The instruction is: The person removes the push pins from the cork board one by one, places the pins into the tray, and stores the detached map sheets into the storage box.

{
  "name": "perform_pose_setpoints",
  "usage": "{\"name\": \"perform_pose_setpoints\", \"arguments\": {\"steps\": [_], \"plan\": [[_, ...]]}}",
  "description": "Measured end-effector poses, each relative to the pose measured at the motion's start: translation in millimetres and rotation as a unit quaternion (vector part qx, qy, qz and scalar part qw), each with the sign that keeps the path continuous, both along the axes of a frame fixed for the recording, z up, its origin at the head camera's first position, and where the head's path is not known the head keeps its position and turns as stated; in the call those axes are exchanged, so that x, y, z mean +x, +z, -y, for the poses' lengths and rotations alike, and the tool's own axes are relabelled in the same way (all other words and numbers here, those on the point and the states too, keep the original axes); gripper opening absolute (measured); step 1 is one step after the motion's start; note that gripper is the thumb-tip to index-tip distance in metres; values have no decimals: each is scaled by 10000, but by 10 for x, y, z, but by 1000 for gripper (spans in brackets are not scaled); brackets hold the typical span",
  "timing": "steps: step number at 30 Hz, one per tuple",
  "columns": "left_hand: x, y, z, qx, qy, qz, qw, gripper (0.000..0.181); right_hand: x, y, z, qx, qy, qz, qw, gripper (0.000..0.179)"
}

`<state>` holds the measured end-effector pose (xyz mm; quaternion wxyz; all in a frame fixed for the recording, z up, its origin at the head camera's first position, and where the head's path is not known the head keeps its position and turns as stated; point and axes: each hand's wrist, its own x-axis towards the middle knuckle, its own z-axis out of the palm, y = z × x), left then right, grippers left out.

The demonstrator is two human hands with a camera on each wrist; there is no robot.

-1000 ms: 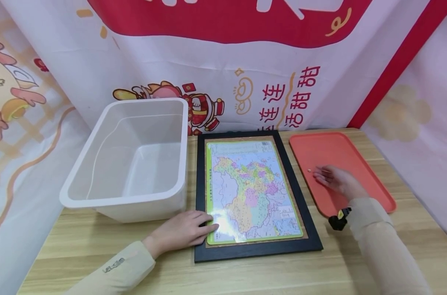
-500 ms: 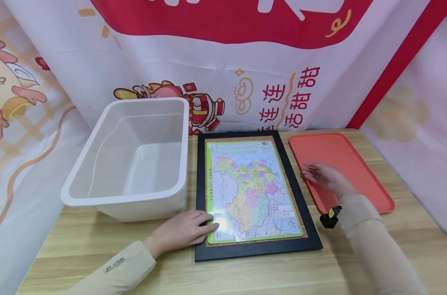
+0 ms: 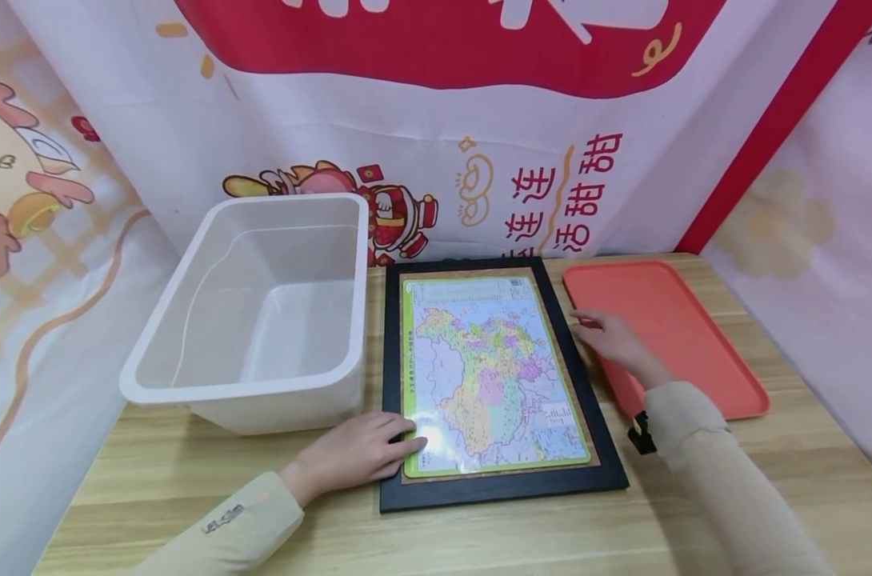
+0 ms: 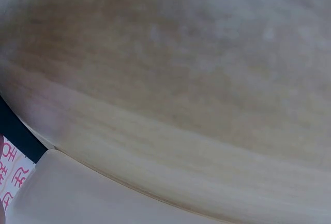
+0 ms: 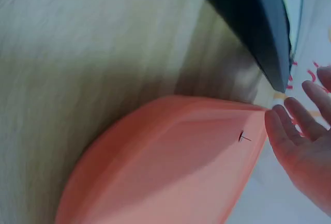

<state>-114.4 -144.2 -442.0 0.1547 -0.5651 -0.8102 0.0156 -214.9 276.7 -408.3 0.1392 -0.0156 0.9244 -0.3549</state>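
In the head view my left hand rests with its fingertips on the lower left edge of a laminated map. The map lies on a cork board inside a black frame. My right hand is over the left edge of the orange tray, its fingertips at the right side of the frame. Thumb and index finger come close together there; I cannot tell whether they pinch anything. A small thumbtack lies in the tray in the right wrist view.
A large white plastic tub stands left of the frame on the wooden table. Behind hangs a printed white and red cloth. The left wrist view mostly shows blurred wood.
My right hand has moved left from over the tray toward the framed board. A tack seen beside its fingers earlier is out of sight in the head view now. My left hand has stayed put.
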Motion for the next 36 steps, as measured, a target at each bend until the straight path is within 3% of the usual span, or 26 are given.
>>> {"name": "perform_pose_setpoints", "arguments": {"steps": [4,7,17,23,32,36], "plan": [[0,2,0,-8,25,15,10000,40,-8,-58,59,731,605,-507,9942,52],[1,4,3,-16,19,29,10000,40,-1,-103,82,1313,987,-693,9840,56],[3,10,-6,-39,27,15,10000,40,2,-206,63,2481,1347,-642,9572,65],[9,17,-8,-121,78,45,9999,39,-1,-268,46,2758,1442,-602,9484,68],[19,45,-36,-366,253,75,9990,36,14,-291,48,2790,1312,-291,9508,72],[23,62,-69,-283,427,216,9985,33,18,-313,38,2733,1406,-326,9510,72]]}}
